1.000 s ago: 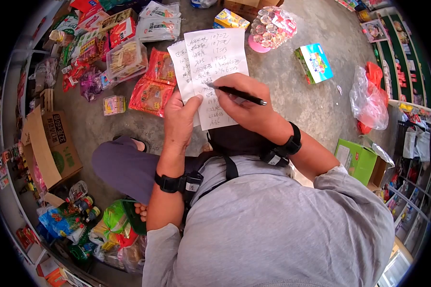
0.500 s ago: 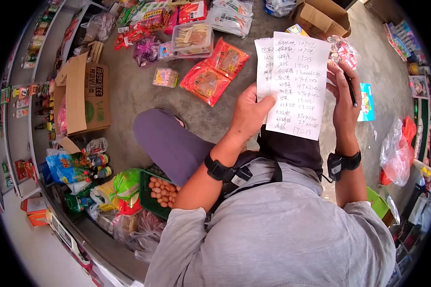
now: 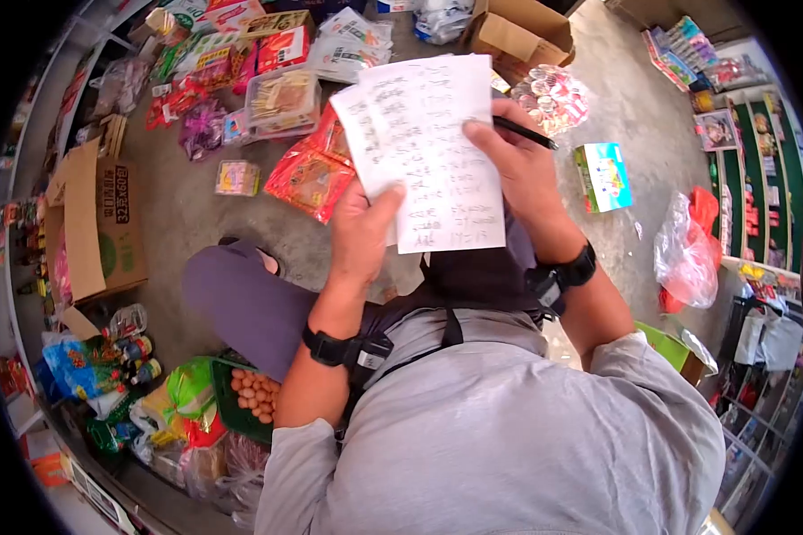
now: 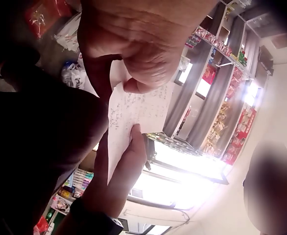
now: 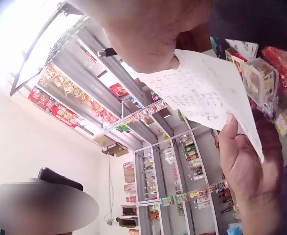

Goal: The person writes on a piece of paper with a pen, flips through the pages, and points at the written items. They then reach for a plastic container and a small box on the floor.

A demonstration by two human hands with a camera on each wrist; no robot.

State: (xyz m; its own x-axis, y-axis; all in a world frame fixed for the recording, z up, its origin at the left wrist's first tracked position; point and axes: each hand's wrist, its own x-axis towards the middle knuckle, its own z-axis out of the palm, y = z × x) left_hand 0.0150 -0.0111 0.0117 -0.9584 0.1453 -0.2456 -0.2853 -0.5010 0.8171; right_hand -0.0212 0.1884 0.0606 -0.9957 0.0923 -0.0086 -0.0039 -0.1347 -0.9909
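Note:
Two overlapping sheets of white paper (image 3: 446,201) with handwritten lines are held up over the person's lap. At their lower left, my left hand (image 3: 359,234) pinches them, thumb on top. My right hand (image 3: 528,178) grips the right edge, its thumb lying over the writing. A black pen (image 3: 528,133) sticks out to the right from that same hand. Close up in the right wrist view, the paper (image 5: 197,90) spans from hand to hand, and the pen's dark end (image 5: 107,52) shows beside the right hand. The left wrist view shows the sheet (image 4: 138,107) slightly bent.
Red snack packets (image 3: 305,183) and a clear tub of sticks (image 3: 281,100) lie on the floor ahead. An open carton (image 3: 107,223) stands left, above a green crate of eggs (image 3: 254,395). To the right are a colourful box (image 3: 604,176) and plastic bags (image 3: 687,250). Stocked shelves line both sides.
A second ago the right hand held the pen tip at the paper; it then moved to the sheets' right edge and now grips them with its thumb on top. The head view swung right and back.

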